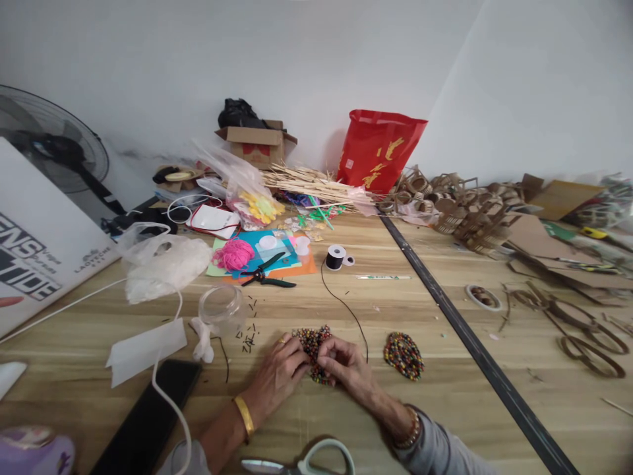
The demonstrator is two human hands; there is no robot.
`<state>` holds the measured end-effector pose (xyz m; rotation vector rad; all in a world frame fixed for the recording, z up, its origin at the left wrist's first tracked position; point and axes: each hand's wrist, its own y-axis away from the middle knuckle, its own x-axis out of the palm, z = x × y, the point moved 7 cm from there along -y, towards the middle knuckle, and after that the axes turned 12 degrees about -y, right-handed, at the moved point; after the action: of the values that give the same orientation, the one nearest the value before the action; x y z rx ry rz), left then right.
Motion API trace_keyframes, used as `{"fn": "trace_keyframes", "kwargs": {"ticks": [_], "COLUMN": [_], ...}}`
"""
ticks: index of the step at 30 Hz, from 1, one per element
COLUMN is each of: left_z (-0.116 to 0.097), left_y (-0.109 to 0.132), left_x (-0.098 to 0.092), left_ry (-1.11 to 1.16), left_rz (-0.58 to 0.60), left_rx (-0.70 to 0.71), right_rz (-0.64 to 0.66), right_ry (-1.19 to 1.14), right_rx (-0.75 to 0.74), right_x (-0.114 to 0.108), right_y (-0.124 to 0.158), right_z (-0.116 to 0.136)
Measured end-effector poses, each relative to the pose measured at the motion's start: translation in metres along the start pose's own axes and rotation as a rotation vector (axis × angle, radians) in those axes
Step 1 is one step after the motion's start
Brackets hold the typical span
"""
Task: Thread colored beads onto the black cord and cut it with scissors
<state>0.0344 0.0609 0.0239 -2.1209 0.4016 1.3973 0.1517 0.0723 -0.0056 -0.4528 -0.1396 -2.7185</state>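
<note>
A bunch of small multicoloured bead strings (pixel 316 338) lies on the wooden table between my two hands. My left hand (pixel 277 371), with a gold ring and bracelet at its wrist, has its fingers closed on the left side of the beads. On the right side my right hand (pixel 350 369) pinches at the beads with thumb and fingers. What exactly its fingertips hold is partly hidden. A second coil of similar beads (pixel 404 356) rests apart, to the right. Black cord runs from a white spool (pixel 335 257) down toward my right hand.
Scissors (pixel 301 462) lie at the near edge. Black-handled pliers (pixel 270 272), pink yarn (pixel 234 254) and a clear jar (pixel 221 307) sit left of centre. A black phone-like slab (pixel 148 419) lies at left. Woven pieces (pixel 475 218) and a red bag (pixel 378 152) stand at the back.
</note>
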Motion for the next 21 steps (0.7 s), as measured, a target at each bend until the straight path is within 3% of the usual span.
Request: {"fn": "trace_keyframes", "kwargs": {"ticks": [5, 10, 15, 21], "left_z": [0.003, 0.02, 0.029, 0.025], "left_y": [-0.001, -0.001, 0.003, 0.004], "left_x": [-0.006, -0.005, 0.009, 0.015], "left_ry": [0.08, 0.393, 0.769, 1.018], "left_rz": [-0.057, -0.151, -0.043, 0.019], "left_rx": [-0.055, -0.21, -0.407, -0.463], "right_rz": [0.023, -0.009, -0.027, -0.036], "right_ry": [0.123, 0.298, 0.351, 0.387], "right_rx": [-0.085, -0.201, -0.218, -0.21], "right_x": [0.004, 0.004, 0.004, 0.002], "right_y": [0.005, 0.009, 0.009, 0.008], "right_z": [0.003, 0.012, 0.013, 0.011]}}
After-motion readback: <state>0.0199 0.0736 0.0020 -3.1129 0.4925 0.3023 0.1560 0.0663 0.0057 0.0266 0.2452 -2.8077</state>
